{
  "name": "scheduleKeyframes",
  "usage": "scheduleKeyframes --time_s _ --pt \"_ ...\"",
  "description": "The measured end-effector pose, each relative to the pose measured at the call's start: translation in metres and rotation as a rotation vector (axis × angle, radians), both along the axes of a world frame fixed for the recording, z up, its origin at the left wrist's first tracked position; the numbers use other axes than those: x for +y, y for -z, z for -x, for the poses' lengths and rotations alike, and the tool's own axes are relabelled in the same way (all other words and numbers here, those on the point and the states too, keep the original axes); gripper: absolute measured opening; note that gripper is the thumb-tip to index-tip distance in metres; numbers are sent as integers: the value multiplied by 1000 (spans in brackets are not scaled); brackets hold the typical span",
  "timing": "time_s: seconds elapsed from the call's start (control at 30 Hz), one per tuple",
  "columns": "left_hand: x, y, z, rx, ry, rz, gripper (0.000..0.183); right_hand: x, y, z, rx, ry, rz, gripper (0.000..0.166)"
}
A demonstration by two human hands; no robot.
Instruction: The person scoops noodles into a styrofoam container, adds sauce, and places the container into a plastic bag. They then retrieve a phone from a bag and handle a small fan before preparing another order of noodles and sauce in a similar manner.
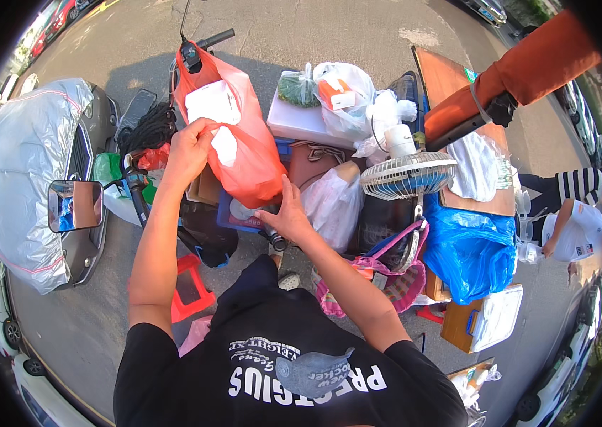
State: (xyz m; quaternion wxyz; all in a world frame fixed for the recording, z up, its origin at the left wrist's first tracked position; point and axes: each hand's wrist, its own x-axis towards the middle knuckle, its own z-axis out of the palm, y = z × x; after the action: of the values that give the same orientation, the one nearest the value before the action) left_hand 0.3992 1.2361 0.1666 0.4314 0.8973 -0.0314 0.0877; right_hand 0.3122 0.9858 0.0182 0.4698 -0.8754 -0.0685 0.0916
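A red plastic bag (pixel 250 173) hangs before me by the handlebar of a loaded vehicle, with white items (pixel 213 101) showing in its mouth. My left hand (pixel 192 152) pinches the bag's near rim between thumb and fingers. Below its lower right corner, my right hand (pixel 287 213) has thumb and fingers spread, the fingertips at or close to the plastic. Whether they bear any weight I cannot tell. Under the bag, a blue crate (pixel 231 213) is partly hidden. A white plastic bag (pixel 334 205) lies right of my right hand.
A fan (pixel 409 173) and a rolled orange canopy (pixel 493 91) stand to the right, near a blue plastic bag (pixel 469 251). A white box (pixel 301 120) carries more bags. On the left are a mirror (pixel 75 206) and a covered car (pixel 23 176). Two people stand far right.
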Motion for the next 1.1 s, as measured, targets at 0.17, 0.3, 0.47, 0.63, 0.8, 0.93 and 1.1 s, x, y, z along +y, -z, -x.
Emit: scheduleKeyframes --time_s 0.17,0.3,0.47,0.63,0.8,0.93,1.1 --pt "-7 -54 -20 -84 80 27 16 58 -32 -38 -193 54 144 139" --pt "-10 -80 -33 -84 181 99 15 88 -45 -76 -399 101 98 138" --pt "-10 -84 -67 -60 375 34 16 103 -47 -148 -516 103 -109 81" --pt "24 -46 -97 -56 475 346 26 93 -29 -157 -172 152 169 19" --pt "148 208 -152 -224 -936 305 33 98 -8 -147 -153 196 -76 20" --pt "121 260 -153 452 -742 1388 53 114 -15 -140 -234 -14 68 42" --pt "134 241 -172 516 -448 1588 55 181 -72 -132 -231 -309 95 53"
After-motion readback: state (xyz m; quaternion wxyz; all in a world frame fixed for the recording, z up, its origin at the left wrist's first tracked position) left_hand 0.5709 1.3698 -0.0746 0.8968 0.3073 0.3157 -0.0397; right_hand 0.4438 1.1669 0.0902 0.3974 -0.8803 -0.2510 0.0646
